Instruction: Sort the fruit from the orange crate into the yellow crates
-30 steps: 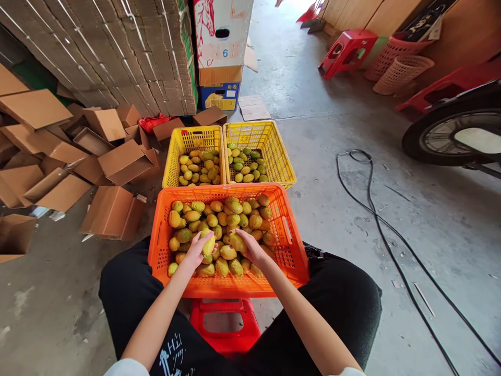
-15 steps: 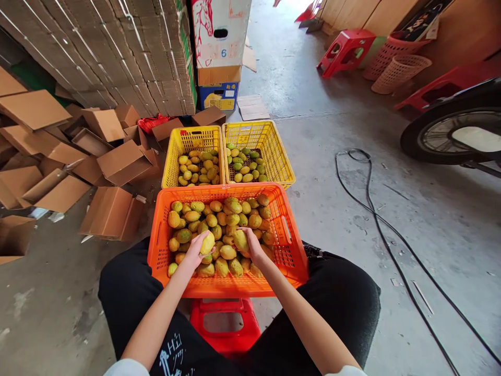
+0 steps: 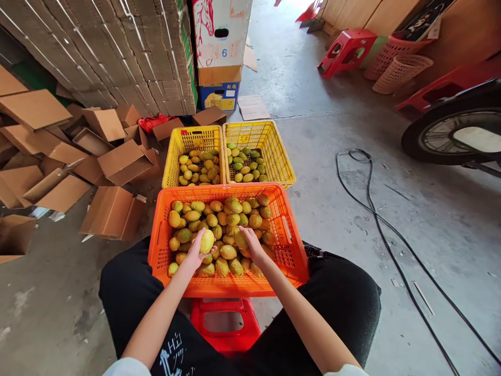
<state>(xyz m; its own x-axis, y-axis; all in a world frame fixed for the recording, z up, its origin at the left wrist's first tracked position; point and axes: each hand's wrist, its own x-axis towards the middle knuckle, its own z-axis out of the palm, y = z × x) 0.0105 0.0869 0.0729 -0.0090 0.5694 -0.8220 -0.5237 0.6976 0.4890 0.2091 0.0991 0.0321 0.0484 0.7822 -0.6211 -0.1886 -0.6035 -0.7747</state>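
Observation:
An orange plastic crate (image 3: 287, 271) rests across my lap, holding many yellow and greenish oval fruits that look like lemons. My left hand (image 3: 196, 251) curls round a yellow lemon (image 3: 207, 242) above the left-middle of the pile, thumb on its near top side. Over to the right, my right hand (image 3: 254, 246) grips a greener lemon (image 3: 240, 239) from its right side, low over the fruit. Beyond this crate stand two yellow crates side by side: the left one (image 3: 169, 162) has mostly yellow lemons, the right one (image 3: 279, 156) mostly green ones.
A red stool (image 3: 227, 339) is between my legs under the crate. Loose cardboard boxes (image 3: 109, 211) litter the floor at left, before a strapped cardboard stack (image 3: 97, 52). At right are a black cable (image 3: 376, 214), a motorbike wheel (image 3: 434, 138) and pink baskets (image 3: 403, 73).
The lemon in my left hand has turned slightly and shows more of its surface, with the fingers a little looser. My right hand has barely shifted.

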